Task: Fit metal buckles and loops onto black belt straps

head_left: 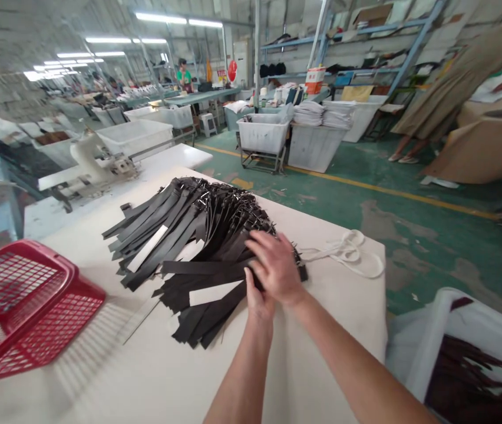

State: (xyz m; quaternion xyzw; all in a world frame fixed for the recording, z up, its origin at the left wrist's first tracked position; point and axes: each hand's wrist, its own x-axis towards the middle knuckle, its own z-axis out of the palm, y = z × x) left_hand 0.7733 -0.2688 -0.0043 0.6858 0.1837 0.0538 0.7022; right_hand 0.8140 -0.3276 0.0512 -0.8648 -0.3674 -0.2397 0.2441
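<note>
A large fanned heap of black straps (158, 229) with metal buckles (251, 218) at one end lies on the white table. White slips (214, 292) lie among the straps. My left hand (258, 299) is at the heap's near right side, its thumb raised and its fingers closed around a bunch of black straps, partly hidden by the other hand. Across its top reaches my right hand (280, 268), fingers stretched out and slightly apart over the buckle end of the same bunch. A white cord (350, 250) lies loosely coiled to the right of both hands.
A red plastic basket (63, 277) stands at the table's left. Beyond the heap is a sewing machine (94, 159). On the floor at right, a white bin (436, 330) holds dark strips. White tubs (263, 134) stand farther back, and a person (463, 88) works at far right.
</note>
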